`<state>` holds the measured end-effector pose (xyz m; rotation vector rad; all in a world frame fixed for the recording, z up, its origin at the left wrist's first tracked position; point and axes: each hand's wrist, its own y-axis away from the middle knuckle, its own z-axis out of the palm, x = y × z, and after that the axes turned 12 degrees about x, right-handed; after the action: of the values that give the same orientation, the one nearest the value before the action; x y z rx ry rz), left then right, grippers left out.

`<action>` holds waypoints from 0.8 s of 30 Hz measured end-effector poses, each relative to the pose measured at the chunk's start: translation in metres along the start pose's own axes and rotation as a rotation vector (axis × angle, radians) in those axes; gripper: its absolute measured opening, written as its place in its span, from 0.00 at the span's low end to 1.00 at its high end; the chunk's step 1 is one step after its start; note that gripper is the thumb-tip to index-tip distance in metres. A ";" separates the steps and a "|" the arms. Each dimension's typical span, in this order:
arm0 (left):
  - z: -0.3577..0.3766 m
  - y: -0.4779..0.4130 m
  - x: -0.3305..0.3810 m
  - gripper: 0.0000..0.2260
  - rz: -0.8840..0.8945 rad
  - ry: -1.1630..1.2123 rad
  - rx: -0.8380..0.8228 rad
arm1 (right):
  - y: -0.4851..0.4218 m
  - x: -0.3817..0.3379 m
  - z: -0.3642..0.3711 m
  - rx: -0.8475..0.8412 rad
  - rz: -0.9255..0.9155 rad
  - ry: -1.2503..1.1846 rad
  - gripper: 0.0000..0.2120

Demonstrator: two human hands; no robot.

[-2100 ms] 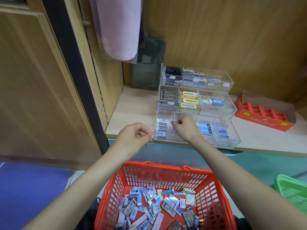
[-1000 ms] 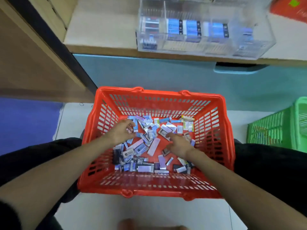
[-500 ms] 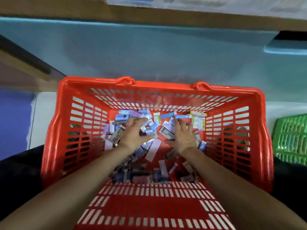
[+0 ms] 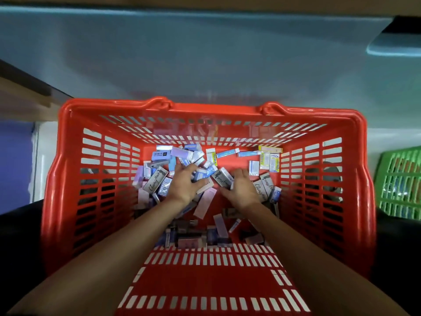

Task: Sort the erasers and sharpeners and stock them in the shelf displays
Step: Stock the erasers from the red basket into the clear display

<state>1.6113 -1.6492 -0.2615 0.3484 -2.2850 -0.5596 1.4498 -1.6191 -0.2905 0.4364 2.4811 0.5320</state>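
Observation:
A red plastic basket (image 4: 216,110) sits below me, with a loose pile of several small erasers and sharpeners on its floor. Among them are grey-sleeved erasers (image 4: 155,183), pale pink ones (image 4: 206,205) and yellow-and-white packets (image 4: 270,159) at the far right corner. My left hand (image 4: 184,184) lies on the left-middle of the pile with fingers spread. My right hand (image 4: 241,188) lies beside it, fingers straight, touching a grey-sleeved eraser (image 4: 222,177). Neither hand plainly holds anything. The shelf displays are out of view.
A teal cabinet front (image 4: 205,53) rises behind the basket, and the wooden shelf edge (image 4: 205,1) runs along the top. A green basket (image 4: 401,183) stands at the right. Dark trouser legs flank the red basket on both sides.
My view dropped from the clear shelf displays down into the basket. Both hands left the display, reached into the pile and have slid a little toward its far side.

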 end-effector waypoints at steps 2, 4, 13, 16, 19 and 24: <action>-0.001 0.003 -0.001 0.17 -0.027 0.005 0.002 | 0.005 -0.002 -0.001 -0.017 0.043 -0.071 0.23; -0.002 0.005 -0.005 0.18 -0.077 0.018 0.011 | 0.008 -0.004 -0.004 -0.030 0.088 -0.135 0.21; -0.017 0.027 -0.002 0.11 -0.300 0.267 -0.117 | 0.033 -0.025 -0.033 -0.092 0.170 -0.456 0.15; -0.032 0.032 0.007 0.13 -0.241 0.234 -0.138 | 0.045 -0.035 -0.053 -0.105 0.205 -0.573 0.14; -0.052 0.039 0.023 0.10 -0.137 0.226 -0.116 | 0.055 -0.046 -0.079 -0.119 0.161 -0.636 0.11; -0.096 0.059 0.057 0.15 0.024 0.208 -0.095 | 0.073 -0.068 -0.127 -0.093 0.070 -0.645 0.08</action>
<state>1.6370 -1.6490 -0.1372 0.3168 -2.0527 -0.5897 1.4433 -1.6189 -0.1287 0.5565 1.8220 0.4436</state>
